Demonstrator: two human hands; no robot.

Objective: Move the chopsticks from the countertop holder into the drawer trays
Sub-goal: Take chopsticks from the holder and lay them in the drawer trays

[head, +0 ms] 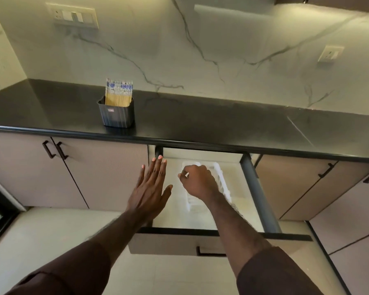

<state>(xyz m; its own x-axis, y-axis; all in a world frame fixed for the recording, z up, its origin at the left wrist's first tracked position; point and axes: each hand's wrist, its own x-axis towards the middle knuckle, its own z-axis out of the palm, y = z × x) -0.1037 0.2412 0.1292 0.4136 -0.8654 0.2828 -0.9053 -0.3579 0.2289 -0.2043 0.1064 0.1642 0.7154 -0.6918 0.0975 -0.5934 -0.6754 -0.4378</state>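
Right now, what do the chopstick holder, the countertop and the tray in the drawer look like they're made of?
The holder looks like dark grey moulded plastic: vertical ribs, matte sheen. The countertop seems polished black stone, possibly granite, since it reflects the wall light. The tray in the open drawer looks like glossy white plastic with moulded ridges, though the right hand hides part of it.
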